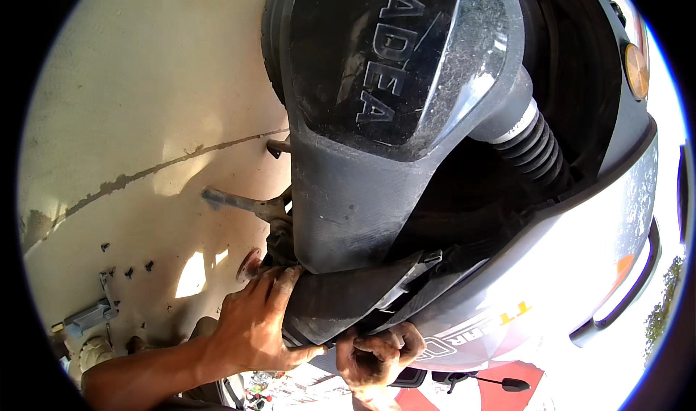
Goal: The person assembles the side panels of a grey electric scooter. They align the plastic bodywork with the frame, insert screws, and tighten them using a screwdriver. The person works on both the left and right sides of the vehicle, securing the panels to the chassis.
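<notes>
A scooter fills the view, seen from close above its rear wheel. My left hand [254,324] lies flat with fingers spread on a black plastic panel [341,299] under the dark rear mudguard [355,208]. My right hand [380,354] is curled under the lower edge of the same panel, fingers hooked on it. A black air-filter cover [391,56] with raised lettering sits above, joined to a ribbed rubber hose [536,150]. The wheel hub end [250,266] shows just beyond my left fingertips.
The silver-white body side [580,266] with an orange reflector [636,70] curves on the right. A metal stand arm [239,202] sticks out over the cracked concrete floor [145,121]. Several small dark screws [127,272] and a grey tool [90,315] lie on the floor at left.
</notes>
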Demonstrator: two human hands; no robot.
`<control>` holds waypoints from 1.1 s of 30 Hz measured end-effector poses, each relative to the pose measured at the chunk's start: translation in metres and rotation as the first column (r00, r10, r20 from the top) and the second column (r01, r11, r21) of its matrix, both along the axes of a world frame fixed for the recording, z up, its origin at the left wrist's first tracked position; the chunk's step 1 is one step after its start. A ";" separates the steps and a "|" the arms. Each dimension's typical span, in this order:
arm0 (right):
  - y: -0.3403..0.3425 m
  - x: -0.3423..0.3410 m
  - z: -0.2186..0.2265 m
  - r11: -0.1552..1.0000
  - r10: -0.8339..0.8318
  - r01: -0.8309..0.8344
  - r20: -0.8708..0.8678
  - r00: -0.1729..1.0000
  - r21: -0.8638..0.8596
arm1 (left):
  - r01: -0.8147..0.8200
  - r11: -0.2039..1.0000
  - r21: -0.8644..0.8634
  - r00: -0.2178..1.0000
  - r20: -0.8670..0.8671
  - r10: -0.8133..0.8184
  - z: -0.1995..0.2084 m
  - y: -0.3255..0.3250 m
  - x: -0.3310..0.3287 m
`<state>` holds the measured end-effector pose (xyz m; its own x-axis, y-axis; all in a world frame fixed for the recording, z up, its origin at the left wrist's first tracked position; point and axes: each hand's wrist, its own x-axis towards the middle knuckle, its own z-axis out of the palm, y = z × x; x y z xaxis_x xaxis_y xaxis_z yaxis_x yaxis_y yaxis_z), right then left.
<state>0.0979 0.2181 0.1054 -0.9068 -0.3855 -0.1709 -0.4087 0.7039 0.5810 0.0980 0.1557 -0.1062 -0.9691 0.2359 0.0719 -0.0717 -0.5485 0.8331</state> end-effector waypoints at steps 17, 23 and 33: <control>0.009 -0.002 -0.001 0.968 0.091 -0.098 -0.040 0.995 -0.232 | 0.020 0.994 -0.105 0.999 -0.043 -0.025 0.020 -0.004 0.005; -0.006 -0.005 0.002 0.981 0.024 -0.021 0.014 1.000 -0.194 | -0.011 0.996 -0.088 0.999 -0.036 0.008 0.022 0.002 0.007; -0.104 -0.060 0.055 0.947 0.303 -0.319 0.258 0.917 0.022 | -0.116 0.989 -0.089 0.993 -0.042 0.112 0.026 0.012 0.014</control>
